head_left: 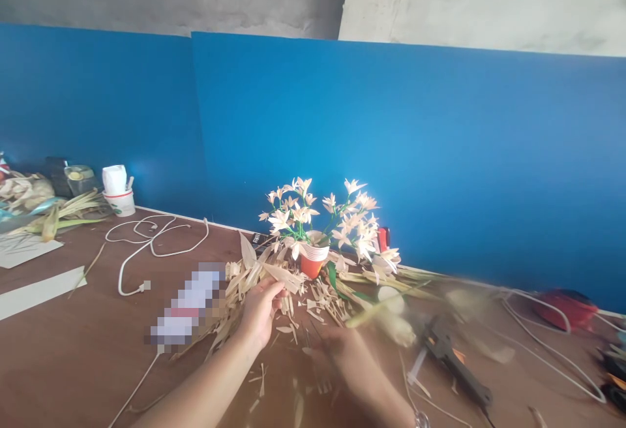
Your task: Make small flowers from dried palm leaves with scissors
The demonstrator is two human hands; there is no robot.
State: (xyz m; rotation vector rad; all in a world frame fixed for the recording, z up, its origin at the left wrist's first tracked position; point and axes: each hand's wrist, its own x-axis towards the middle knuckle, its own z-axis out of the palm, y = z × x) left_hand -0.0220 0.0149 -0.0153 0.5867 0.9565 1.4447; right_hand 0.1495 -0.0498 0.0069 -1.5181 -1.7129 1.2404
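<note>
My left hand (261, 314) is closed, its thumb and fingers pinching a pale dried husk leaf (281, 276) in front of the cup. Low over the table to its right, my right hand (347, 356) is smeared by motion, so I cannot make out its fingers or anything in them. Beyond both hands stands an orange and white paper cup (313, 261). Cream husk flowers (296, 216) on green stems rise on its left, and more pale flowers (359, 226) spread to its right. Husk scraps (325, 299) lie on the table around the cup's base.
A black glue gun (454, 359) lies right of my right hand. White cables (147, 239) curl on the brown table (98, 363) at left, near a white paper cup (120, 203) and a card strip (42, 292). Behind runs a blue partition (391, 134). A red object (567, 309) sits far right.
</note>
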